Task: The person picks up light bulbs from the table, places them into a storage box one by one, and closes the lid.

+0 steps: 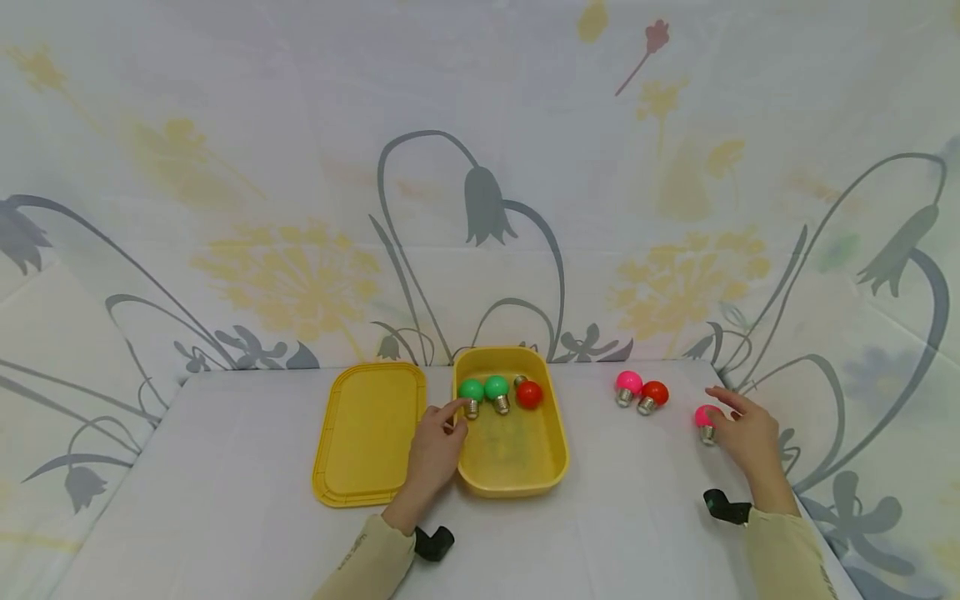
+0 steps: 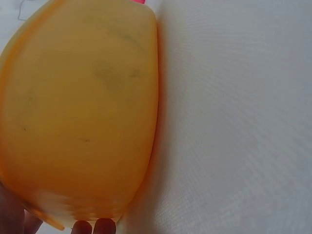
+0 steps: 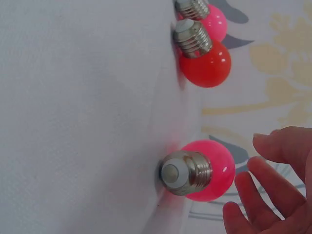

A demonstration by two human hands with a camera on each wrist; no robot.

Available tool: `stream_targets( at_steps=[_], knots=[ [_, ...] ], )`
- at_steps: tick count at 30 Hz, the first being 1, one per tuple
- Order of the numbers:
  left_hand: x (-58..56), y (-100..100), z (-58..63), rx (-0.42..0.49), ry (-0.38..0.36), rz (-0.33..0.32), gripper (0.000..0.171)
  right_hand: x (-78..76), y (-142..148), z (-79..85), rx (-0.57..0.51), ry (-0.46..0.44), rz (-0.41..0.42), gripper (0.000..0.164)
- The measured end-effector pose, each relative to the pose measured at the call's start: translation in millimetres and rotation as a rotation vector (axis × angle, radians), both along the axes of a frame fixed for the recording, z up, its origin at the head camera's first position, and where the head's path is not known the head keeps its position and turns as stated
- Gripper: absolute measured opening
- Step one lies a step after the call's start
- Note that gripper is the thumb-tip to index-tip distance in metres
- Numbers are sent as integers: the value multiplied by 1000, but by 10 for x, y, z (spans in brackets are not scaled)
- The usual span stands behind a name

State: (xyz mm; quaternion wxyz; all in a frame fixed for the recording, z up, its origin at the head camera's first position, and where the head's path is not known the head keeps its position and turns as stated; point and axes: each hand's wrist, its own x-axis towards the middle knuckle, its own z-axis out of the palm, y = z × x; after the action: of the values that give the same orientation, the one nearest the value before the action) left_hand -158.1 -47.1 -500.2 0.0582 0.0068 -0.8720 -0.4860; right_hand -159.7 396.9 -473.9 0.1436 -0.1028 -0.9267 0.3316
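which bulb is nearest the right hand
The rightmost pink bulb, beside the right hand; every other bulb, including the second pink bulb, sits farther left.

— How about the left hand [image 1: 437,447]?
— Points forward and inward, with index finger [image 1: 450,408] stretched out.
— And the right hand [image 1: 750,432]?
— Angles inward, with thumb [image 3: 283,144] apart from the loosely bent fingers [image 3: 274,183].

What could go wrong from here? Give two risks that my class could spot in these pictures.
The nearest pink bulb might roll if nudged: it is rounded, and the right hand is beside it without its fingers closed around it.

The left hand is at the rim of the yellow container, so a tug could knock the undivided green bulbs and red bulb together.
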Motion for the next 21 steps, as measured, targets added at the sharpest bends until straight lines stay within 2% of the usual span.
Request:
stream_targets(
  at_steps=[5,11,21],
  knots=[
    [5,0,6,4,3,1,32,5,48,-73,24,-95,10,38],
    [13,-1,13,-1,12,1,32,-4,72,-133,48,-165,27,41],
    [-4,6,10,8,-11,0,32,8,68,-215,-10,-169,-32,43]
  ],
)
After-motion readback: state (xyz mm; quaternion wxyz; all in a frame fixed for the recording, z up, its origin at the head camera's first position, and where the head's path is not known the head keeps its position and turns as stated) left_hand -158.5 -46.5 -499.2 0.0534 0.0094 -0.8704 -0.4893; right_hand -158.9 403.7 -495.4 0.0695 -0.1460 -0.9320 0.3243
